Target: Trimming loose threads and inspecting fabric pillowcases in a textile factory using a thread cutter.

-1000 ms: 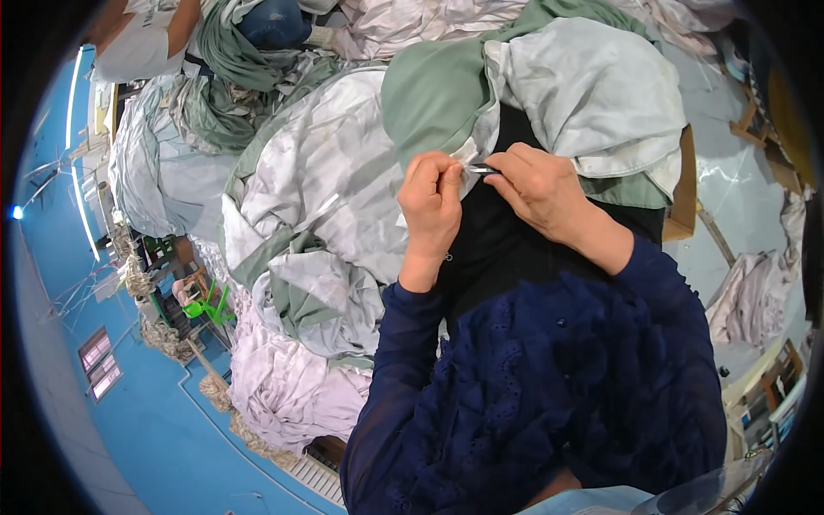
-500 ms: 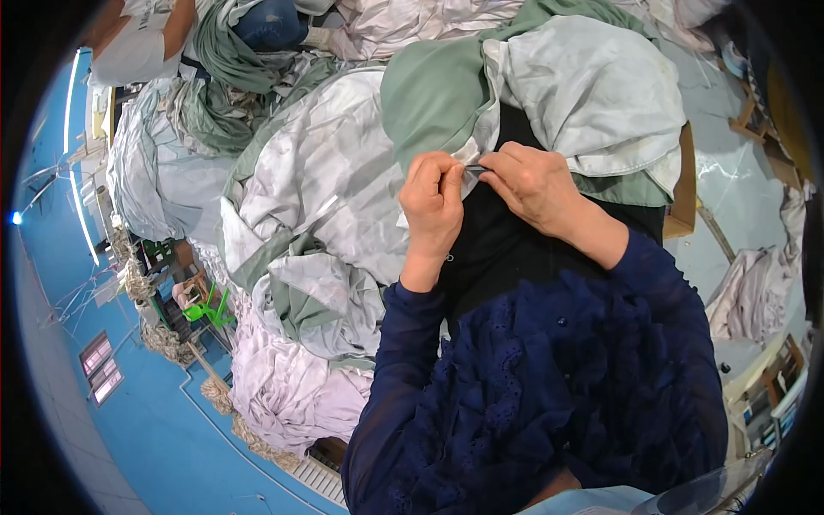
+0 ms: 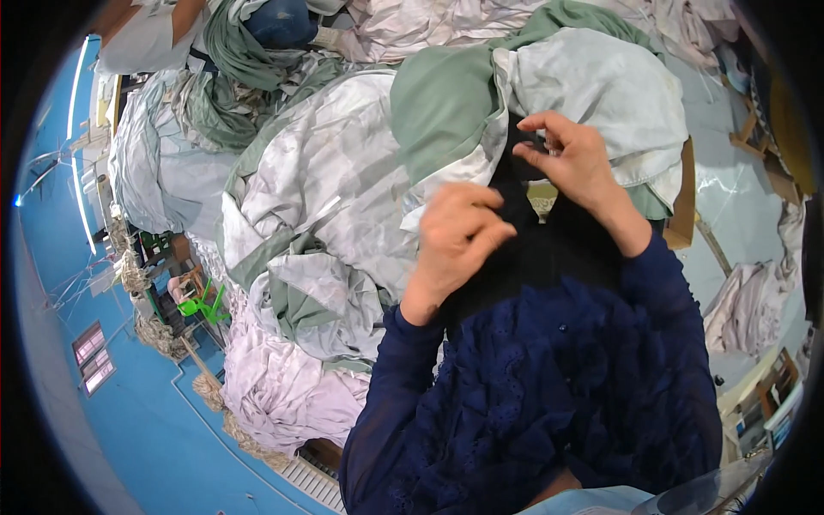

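My right hand [image 3: 573,163] is raised over my black-clad lap, in front of the white cloth. Its thumb and forefinger tips stand apart, and a small dark, partly shiny thing [image 3: 548,148] shows between them, too small to name. Lower and to the left, my left hand [image 3: 459,240] is half curled and smeared by motion; whether anything is in it does not show. Just beyond it lies a green fabric piece [image 3: 442,107] with a pale edge, joined to or overlapping the white cloth [image 3: 592,94] draped over my knees. Neither hand touches the cloth visibly.
A large heap of white and green cloth [image 3: 322,163] rises at my left, with pinkish cloth [image 3: 283,386] below it. A cardboard piece [image 3: 682,197] stands at right. Another person's arm [image 3: 184,17] shows at upper left. A bright green object [image 3: 204,307] sits beyond the heap.
My hands were together at the pale fabric edge, with a small grey pointed thing between them. They have parted: the right moved up and right, the left down, both off the cloth.
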Demonstrator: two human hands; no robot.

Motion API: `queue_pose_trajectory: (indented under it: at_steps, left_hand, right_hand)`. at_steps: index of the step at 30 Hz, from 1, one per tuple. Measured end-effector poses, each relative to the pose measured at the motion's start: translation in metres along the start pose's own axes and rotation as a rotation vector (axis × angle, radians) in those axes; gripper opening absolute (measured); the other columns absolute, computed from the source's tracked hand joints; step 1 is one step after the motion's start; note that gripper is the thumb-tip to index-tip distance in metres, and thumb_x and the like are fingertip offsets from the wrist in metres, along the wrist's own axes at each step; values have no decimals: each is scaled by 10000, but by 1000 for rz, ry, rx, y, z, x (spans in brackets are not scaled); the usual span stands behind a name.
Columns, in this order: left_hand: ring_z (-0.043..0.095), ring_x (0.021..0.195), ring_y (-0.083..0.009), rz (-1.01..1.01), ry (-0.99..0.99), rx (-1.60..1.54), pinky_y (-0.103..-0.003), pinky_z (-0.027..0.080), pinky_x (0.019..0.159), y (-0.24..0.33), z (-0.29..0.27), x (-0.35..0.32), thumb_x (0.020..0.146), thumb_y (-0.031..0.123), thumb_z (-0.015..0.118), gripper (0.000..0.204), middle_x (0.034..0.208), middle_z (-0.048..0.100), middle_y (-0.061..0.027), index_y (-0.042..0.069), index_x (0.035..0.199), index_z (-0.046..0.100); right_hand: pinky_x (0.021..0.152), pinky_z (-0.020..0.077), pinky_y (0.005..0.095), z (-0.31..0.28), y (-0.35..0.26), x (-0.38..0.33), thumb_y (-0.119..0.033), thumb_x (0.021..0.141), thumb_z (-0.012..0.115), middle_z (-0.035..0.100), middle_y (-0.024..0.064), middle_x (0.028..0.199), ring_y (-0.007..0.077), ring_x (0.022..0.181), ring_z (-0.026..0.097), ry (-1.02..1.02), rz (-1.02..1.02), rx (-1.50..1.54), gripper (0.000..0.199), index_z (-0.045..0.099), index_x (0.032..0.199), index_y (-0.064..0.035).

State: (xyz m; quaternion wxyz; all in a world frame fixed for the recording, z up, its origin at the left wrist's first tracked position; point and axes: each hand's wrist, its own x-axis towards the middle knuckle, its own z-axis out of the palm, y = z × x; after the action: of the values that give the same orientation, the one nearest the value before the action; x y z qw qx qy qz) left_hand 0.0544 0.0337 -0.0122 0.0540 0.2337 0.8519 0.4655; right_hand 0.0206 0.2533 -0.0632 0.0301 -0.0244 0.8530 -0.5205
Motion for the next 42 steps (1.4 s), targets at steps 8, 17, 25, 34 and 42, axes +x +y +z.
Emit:
queue_pose_trajectory:
  at_steps: [8,17,25,34,42]
  left_hand:
    - [579,835,-274,-280,262,412,-370,467,719,-31,-16,-10,623,144,851,454,902,608,-120,8,971,594]
    - [439,568,-133,-477,-10,37,-288,371,527,-42,-44,-36,695,72,791,259,643,490,-53,0,747,548]
    - [528,611,-184,-381,92,175,-303,418,564,1,-92,-59,735,-15,706,150,703,542,-80,14,792,571]
    - [624,764,-348,123,816,730,-406,510,670,0,-99,-68,604,-150,610,398,888,631,-158,20,959,668]
    - [625,769,-331,141,504,558,-394,514,669,-65,0,-55,621,-120,588,333,886,619,-137,40,906,654]
  right_hand:
    - [834,466,313,18,49,71,106,735,657,647,32,1020,197,983,602,-292,-408,196,473,572,1163,-78]
    - [648,459,322,20,80,82,40,694,707,613,82,776,218,703,582,-307,-308,83,220,598,878,-12]
    - [620,457,295,30,93,77,31,731,687,620,70,757,170,667,573,-33,-239,52,161,626,872,-20]
    - [661,505,264,-97,-70,52,107,711,704,651,85,831,197,740,648,693,-801,-259,249,647,914,-24]
    - [651,491,297,-117,55,-39,145,675,599,617,118,874,272,739,618,575,-474,-388,292,593,908,-31]
